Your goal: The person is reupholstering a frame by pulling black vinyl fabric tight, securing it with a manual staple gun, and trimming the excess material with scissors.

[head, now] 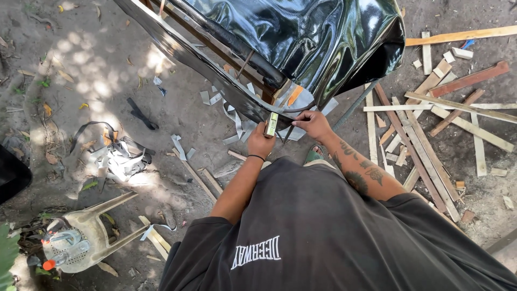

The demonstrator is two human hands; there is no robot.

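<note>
- Big thing first: a furniture frame wrapped in glossy black vinyl takes up the top middle of the view, standing on the dirt ground with its lower edge right above the hands.
- Off to the right side of the ground there's a messy scatter of wood slats and offcuts, some crossing each other.
- Bottom left corner has a pale plastic chair tipped on its side, with a heap of grey and black strips just above it.
- Grey vinyl trimmings are lying under the frame, just left of the hands.
- Left hand has its fingers closed around a small greenish rectangular tool, held upright against the bottom edge of the vinyl. There's a black band on that wrist.
- Right hand sits just beside it, fingers pinched on the vinyl's edge, and a thin dark rod pokes down by them. Can't tell if it actually grips that rod.
</note>
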